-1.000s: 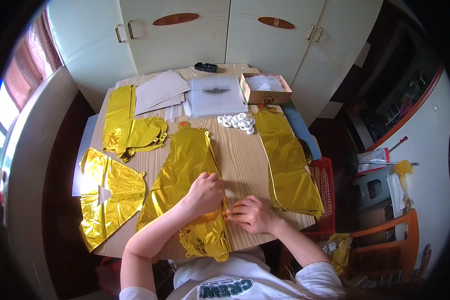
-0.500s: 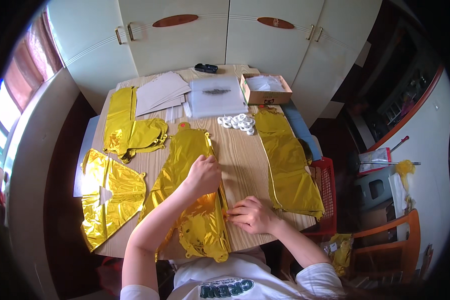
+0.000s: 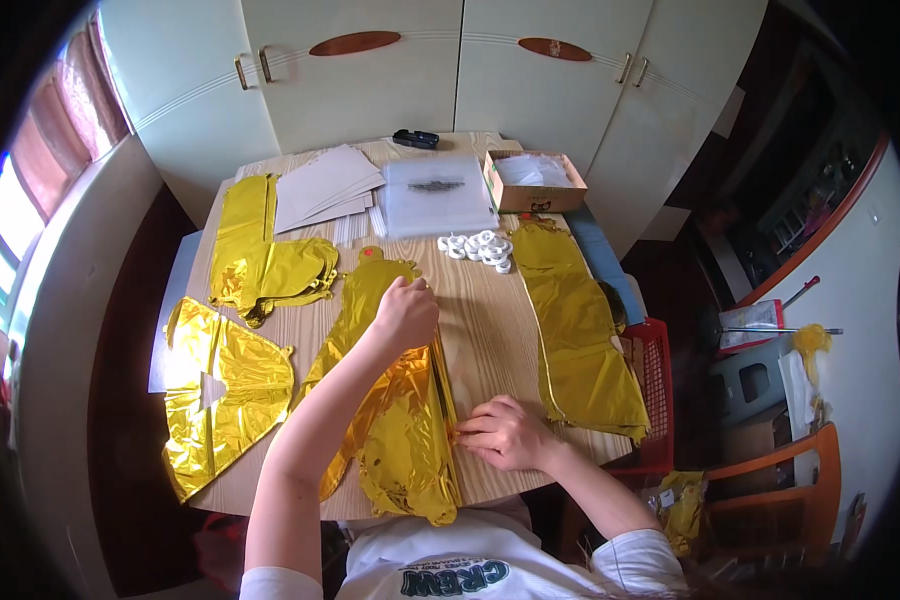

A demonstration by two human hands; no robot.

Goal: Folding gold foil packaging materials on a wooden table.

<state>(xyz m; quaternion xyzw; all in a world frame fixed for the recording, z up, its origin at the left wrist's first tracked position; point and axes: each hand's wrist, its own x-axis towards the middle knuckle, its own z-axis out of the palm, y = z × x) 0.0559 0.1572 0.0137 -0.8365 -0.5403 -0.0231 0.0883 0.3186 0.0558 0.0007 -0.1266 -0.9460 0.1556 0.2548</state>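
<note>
Flat gold foil balloons (image 3: 410, 440) lie stacked in front of me, running from the table's middle to its near edge. My left hand (image 3: 407, 312) is closed on the upper right part of this stack, and the foil below it is lifted and creased. At the stack's lower right edge, my right hand (image 3: 507, 432) pinches the foil between its fingertips, its palm low over the wood. What lies inside the left fist is hidden.
More gold foil (image 3: 580, 320) lies right, with other pieces (image 3: 245, 240) far left and one (image 3: 235, 390) near left. Behind sit grey card sheets (image 3: 322, 190), clear plastic sleeves (image 3: 435, 205), white ribbon rolls (image 3: 480, 246) and a box (image 3: 538, 198). A red basket (image 3: 655, 385) stands beside the table.
My left hand has moved slightly away from me along the balloon's edge, pulling the foil, and more creased foil shows beneath the forearm. My right hand stays in place.
</note>
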